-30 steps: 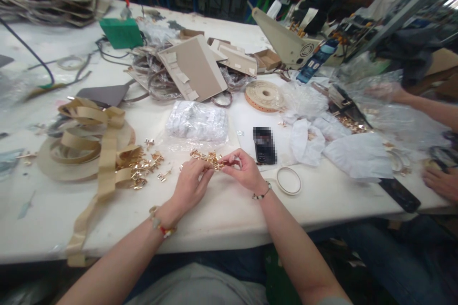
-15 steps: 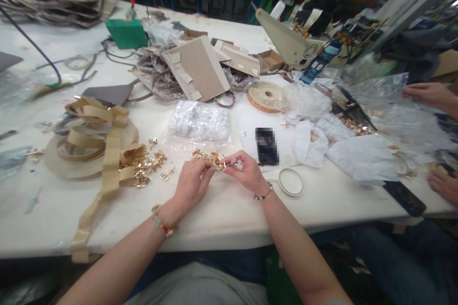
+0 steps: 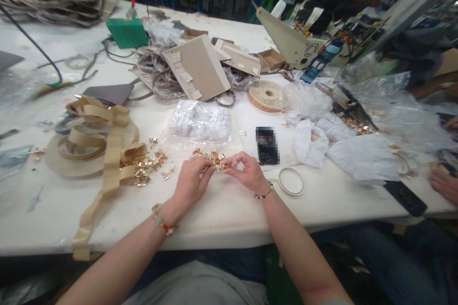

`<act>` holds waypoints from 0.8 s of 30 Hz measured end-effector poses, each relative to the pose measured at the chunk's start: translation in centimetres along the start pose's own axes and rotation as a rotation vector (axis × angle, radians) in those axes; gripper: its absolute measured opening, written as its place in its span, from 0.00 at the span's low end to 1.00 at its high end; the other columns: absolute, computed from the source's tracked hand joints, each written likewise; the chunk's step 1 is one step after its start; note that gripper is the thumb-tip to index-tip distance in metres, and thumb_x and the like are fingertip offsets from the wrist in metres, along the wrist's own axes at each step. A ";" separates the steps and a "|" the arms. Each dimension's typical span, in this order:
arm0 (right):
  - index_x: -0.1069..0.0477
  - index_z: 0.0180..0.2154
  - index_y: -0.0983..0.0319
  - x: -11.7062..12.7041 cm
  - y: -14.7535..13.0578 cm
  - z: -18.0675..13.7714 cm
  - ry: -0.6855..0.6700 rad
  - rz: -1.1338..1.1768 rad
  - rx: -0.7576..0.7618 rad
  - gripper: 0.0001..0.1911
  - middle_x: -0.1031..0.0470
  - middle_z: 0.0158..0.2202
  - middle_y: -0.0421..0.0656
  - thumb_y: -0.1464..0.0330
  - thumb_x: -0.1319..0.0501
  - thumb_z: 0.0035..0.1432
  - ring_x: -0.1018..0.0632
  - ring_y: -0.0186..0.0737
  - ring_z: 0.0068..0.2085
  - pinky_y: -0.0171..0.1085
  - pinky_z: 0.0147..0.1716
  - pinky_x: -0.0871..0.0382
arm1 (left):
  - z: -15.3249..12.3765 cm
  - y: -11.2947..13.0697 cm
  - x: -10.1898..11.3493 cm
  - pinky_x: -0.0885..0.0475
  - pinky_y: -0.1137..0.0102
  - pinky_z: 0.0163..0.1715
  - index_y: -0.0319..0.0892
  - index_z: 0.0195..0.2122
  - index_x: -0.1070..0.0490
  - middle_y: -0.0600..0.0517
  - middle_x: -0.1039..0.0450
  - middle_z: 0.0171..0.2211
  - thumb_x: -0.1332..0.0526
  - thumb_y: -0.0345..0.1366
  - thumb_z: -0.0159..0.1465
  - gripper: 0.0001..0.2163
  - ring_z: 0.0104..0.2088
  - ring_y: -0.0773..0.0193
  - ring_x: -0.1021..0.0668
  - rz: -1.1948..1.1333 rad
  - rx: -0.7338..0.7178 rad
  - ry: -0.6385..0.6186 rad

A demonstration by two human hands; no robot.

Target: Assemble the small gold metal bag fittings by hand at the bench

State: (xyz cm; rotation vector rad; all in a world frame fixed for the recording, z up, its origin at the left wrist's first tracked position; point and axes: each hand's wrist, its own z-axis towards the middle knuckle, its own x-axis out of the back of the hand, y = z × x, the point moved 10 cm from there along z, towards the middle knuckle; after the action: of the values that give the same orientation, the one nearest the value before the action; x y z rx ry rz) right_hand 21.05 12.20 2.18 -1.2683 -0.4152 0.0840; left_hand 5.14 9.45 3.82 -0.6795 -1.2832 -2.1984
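My left hand (image 3: 193, 178) and my right hand (image 3: 247, 171) meet at the middle of the table's near side, fingertips pinched close together. Between them is a small gold-coloured metal fitting (image 3: 224, 166), partly covered by the fingers. Just beyond the fingertips lies a small heap of similar gold fittings (image 3: 207, 155). A larger pile of gold fittings (image 3: 146, 167) is to the left, beside a loosely coiled tan strap (image 3: 111, 167). To the right of my right hand lies a roll of white tape (image 3: 291, 182).
A plastic-wrapped white bundle (image 3: 199, 121) and a dark phone (image 3: 267, 145) lie beyond my hands. Flat beige pieces (image 3: 196, 69), a strap roll (image 3: 267, 96) and a blue bottle (image 3: 321, 61) are farther back. White bags (image 3: 361, 158) and another person's hand (image 3: 443, 183) are at right.
My hands stay at nearly the same spot, still pinched together. At the right, another person's upper hand has drawn back from the clear plastic bag toward the edge of view.
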 end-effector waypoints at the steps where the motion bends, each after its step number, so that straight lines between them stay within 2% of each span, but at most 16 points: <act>1: 0.35 0.33 0.57 0.0 0.0 0.0 0.001 0.005 0.001 0.16 0.16 0.43 0.46 0.59 0.30 0.56 0.16 0.46 0.46 0.47 0.51 0.25 | 0.0 0.0 0.4 0.32 0.64 0.38 0.44 0.39 0.28 0.51 0.23 0.34 0.40 0.39 0.69 0.06 0.35 0.60 0.25 -0.002 0.005 0.036; 4: 0.35 0.33 0.57 0.1 0.1 0.0 0.020 0.024 0.004 0.16 0.16 0.43 0.46 0.59 0.29 0.56 0.16 0.46 0.45 0.47 0.50 0.24 | -0.2 0.3 2.0 0.30 0.64 0.39 0.44 0.42 0.28 0.50 0.22 0.36 0.36 0.42 0.66 0.08 0.35 0.60 0.24 -0.007 -0.006 0.171; 7: 0.36 0.32 0.56 0.4 0.0 0.0 0.061 0.007 0.006 0.17 0.16 0.42 0.46 0.59 0.29 0.55 0.16 0.46 0.44 0.47 0.49 0.24 | -0.5 1.2 3.2 0.29 0.63 0.39 0.46 0.36 0.27 0.51 0.21 0.33 0.35 0.41 0.66 0.06 0.35 0.60 0.23 -0.001 -0.061 0.248; 10: 0.35 0.32 0.57 0.7 -0.2 0.0 0.089 -0.016 0.015 0.17 0.16 0.42 0.46 0.60 0.28 0.55 0.16 0.45 0.43 0.46 0.47 0.24 | -0.6 1.7 3.1 0.30 0.63 0.38 0.46 0.34 0.25 0.53 0.20 0.30 0.35 0.40 0.66 0.05 0.33 0.61 0.22 0.012 -0.099 0.229; 14: 0.35 0.33 0.57 0.7 -0.5 0.0 0.085 -0.006 0.032 0.16 0.16 0.42 0.46 0.61 0.28 0.55 0.16 0.45 0.42 0.45 0.46 0.24 | -0.5 1.6 2.4 0.32 0.64 0.38 0.47 0.36 0.22 0.53 0.18 0.31 0.35 0.39 0.66 0.04 0.33 0.61 0.20 0.028 -0.130 0.184; 24: 0.35 0.33 0.57 0.4 -1.2 0.0 0.055 0.006 0.064 0.15 0.16 0.42 0.45 0.63 0.28 0.55 0.16 0.45 0.44 0.44 0.47 0.23 | -0.7 1.5 2.2 0.32 0.65 0.36 0.47 0.38 0.20 0.54 0.17 0.33 0.34 0.39 0.66 0.04 0.33 0.63 0.19 0.032 -0.148 0.190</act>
State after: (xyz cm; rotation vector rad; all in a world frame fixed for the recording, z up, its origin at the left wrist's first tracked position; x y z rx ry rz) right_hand 21.25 12.02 3.39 -1.2059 -0.3588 0.0672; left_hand 4.30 7.84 5.90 -0.5274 -1.0168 -2.2861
